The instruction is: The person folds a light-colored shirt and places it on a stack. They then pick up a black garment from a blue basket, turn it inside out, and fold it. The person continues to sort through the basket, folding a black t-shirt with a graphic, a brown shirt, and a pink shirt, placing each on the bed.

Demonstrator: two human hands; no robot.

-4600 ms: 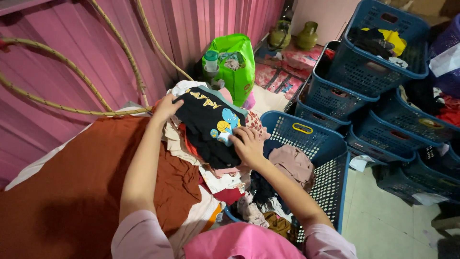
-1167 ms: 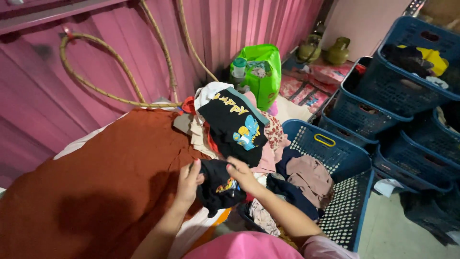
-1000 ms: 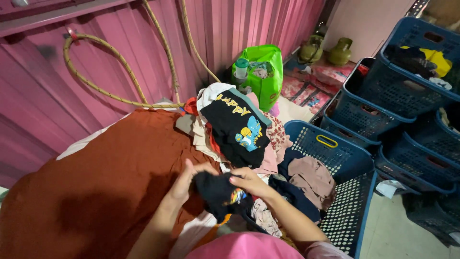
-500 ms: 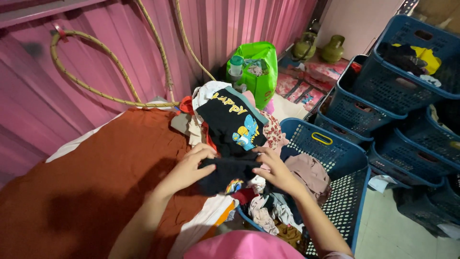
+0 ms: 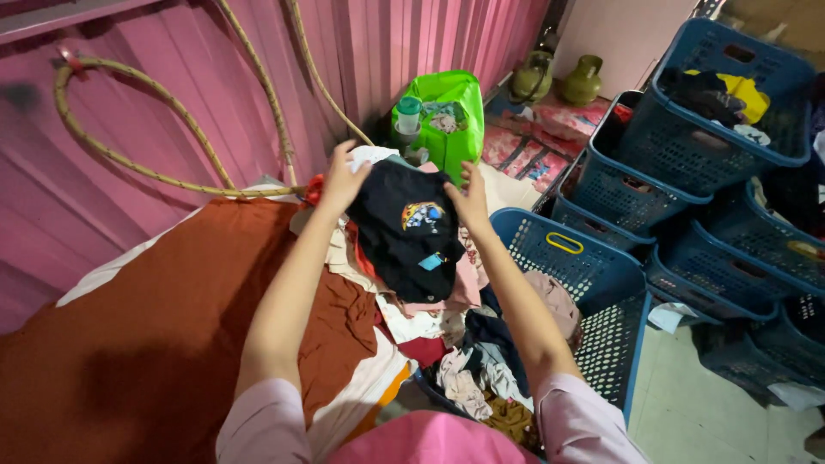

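Bed point(image 5: 129, 344) under rust-brown sheet, serving as folding surface; blue basket point(image 5: 593, 266) alongside, holding unsorted clothes; folded stack point(image 5: 412, 301) at bed's edge; dark shirt point(image 5: 404, 228) atop stack, left hand point(image 5: 342, 178) and right hand point(image 5: 471, 196) pinching its far corners flat.

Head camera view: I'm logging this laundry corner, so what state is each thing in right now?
Left hand: gripping the dark garment's left edge.
Right hand: holding its right edge.
Dark garment: folded, printed side up, on top of the stack.
Clothes stack: piled, uneven.
Blue basket: part full of loose clothes.
Green bag: open, upright.
Stacked blue baskets: holding clothes.
Brown cloth: spread flat.
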